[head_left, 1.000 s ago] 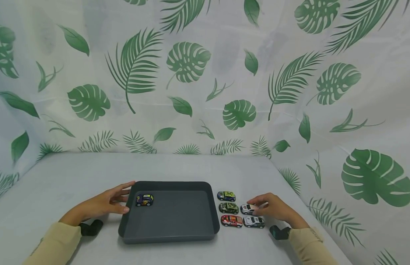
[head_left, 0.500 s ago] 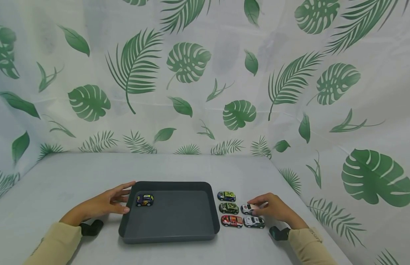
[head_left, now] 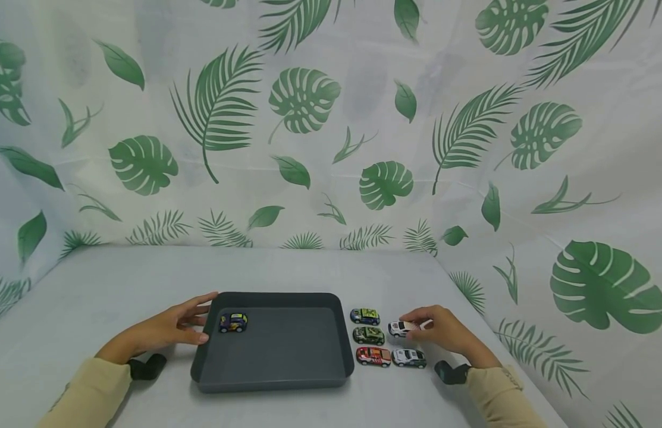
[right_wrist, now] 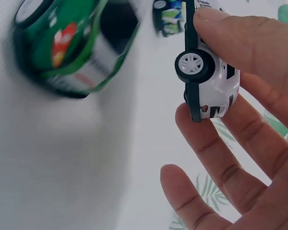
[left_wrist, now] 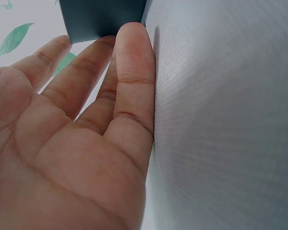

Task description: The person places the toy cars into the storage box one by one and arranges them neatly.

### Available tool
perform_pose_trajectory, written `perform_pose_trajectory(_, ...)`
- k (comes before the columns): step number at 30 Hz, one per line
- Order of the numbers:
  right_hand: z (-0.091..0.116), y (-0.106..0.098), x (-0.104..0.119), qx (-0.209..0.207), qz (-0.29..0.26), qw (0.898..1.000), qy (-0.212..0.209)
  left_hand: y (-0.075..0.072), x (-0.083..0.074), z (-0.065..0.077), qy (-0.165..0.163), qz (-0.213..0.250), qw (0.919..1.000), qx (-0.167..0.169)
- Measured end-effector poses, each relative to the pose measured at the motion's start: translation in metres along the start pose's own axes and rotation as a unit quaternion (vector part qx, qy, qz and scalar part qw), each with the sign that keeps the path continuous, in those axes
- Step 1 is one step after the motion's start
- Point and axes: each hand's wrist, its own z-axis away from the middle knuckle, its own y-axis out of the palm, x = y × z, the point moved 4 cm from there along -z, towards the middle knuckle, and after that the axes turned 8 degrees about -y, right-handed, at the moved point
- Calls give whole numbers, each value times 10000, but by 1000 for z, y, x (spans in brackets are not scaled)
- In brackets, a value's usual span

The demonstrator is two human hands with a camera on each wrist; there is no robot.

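Observation:
My right hand pinches a white toy car between thumb and fingers, just off the table. In the right wrist view the thumb lies along one side of that car, and its wheel and rear end show. On the left, the relaxed fingers of my left hand touch the side of a dark grey tray. The left wrist view shows those fingertips against the tray's outer wall. A purple and yellow toy car stands inside the tray near its back left corner.
Right of the tray stand a yellow-green toy car, a camouflage toy car, a red toy car and a white toy car with dark green. A leaf-patterned cloth rises behind the white table.
My right hand has lifted the white toy car slightly, raising it away from the white and dark green one. The left hand and the tray have stayed in place.

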Motion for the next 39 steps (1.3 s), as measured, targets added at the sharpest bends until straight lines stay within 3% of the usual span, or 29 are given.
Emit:
perform_pose_trajectory(13, -7, 0, 16, -122, -59, 9995, -272, 14, -33, 18, -200, 333, 9991, -190)
perform_pose_trajectory(39, -23, 12, 42, -236, -461, 9950, -856, 14, -33, 18, -176, 280, 9993, -196)
